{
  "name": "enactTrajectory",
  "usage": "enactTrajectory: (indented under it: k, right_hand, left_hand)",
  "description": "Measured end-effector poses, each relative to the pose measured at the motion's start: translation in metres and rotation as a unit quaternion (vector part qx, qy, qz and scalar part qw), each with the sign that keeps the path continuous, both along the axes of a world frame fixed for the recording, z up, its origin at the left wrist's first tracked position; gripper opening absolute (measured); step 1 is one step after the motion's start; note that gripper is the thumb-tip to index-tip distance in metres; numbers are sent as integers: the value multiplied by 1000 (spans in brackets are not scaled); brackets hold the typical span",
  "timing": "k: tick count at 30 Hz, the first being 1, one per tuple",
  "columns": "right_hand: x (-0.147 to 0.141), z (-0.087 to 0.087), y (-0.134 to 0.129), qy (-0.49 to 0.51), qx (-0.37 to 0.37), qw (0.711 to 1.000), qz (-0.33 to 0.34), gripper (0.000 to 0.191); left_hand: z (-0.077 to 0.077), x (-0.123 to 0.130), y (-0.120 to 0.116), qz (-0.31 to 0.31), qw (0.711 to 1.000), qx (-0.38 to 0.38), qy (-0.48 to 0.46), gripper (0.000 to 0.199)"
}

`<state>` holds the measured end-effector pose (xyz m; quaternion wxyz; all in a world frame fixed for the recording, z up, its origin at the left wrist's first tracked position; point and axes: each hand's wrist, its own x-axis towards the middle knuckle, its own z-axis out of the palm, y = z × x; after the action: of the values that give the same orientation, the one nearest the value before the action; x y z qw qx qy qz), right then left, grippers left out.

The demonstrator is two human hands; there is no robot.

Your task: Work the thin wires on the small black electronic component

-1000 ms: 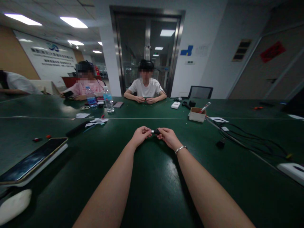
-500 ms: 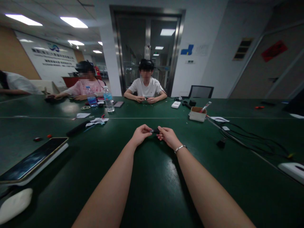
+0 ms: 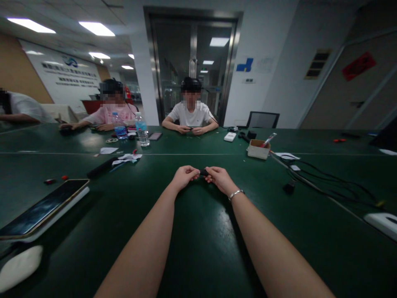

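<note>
A small black object [image 3: 203,172] is held between both hands above the green table [image 3: 198,215]. My left hand [image 3: 185,177] pinches its left end, where a bit of lighter, metallic-looking material shows at the fingertips. On the other end my right hand [image 3: 218,179] is closed, thumb and fingers pressed together, with a silver bracelet [image 3: 236,194] at the wrist. The object is too small to make out in detail.
A phone [image 3: 46,207] on a white box and a white rounded item [image 3: 21,268] lie at left. Bottles [image 3: 142,131] stand farther back. A small box [image 3: 258,150] and black cables [image 3: 335,178] are at right. People sit across the table.
The fingers of my left hand have shifted slightly around the object's left end, and less of its lighter part shows. My right hand has hardly moved.
</note>
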<state>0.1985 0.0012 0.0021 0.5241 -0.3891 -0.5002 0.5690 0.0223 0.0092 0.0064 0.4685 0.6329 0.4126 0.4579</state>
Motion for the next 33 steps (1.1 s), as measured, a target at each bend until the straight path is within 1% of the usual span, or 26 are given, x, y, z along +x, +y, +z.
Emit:
enactTrajectory:
  k: [7,13,16,21,27,30,33]
  right_hand:
    - [-1,-4,2,-51,40,998,-24,37]
    - [1,-7,5,-60,52,997,-24,37]
    - [0,-7,4,-52,55,997,-20,35]
    - [-2,-3,1,-63,69,996,-14,33]
    - [-4,0,-2,-74,89,993,-19,32]
    - [-6,2,-3,-83,107,990,-28,33]
    - [-9,5,-3,-104,129,985,-41,34]
  left_hand:
    - [-6,3,3,31,998,-7,54,32]
    - [-10,3,7,39,991,19,123,40]
    - [-6,4,4,60,985,32,156,45]
    - [3,6,-4,121,966,35,228,52]
    - [9,9,-6,151,946,43,282,56]
    - [10,10,-5,172,942,32,288,56]
    - [11,10,-5,178,947,6,269,56]
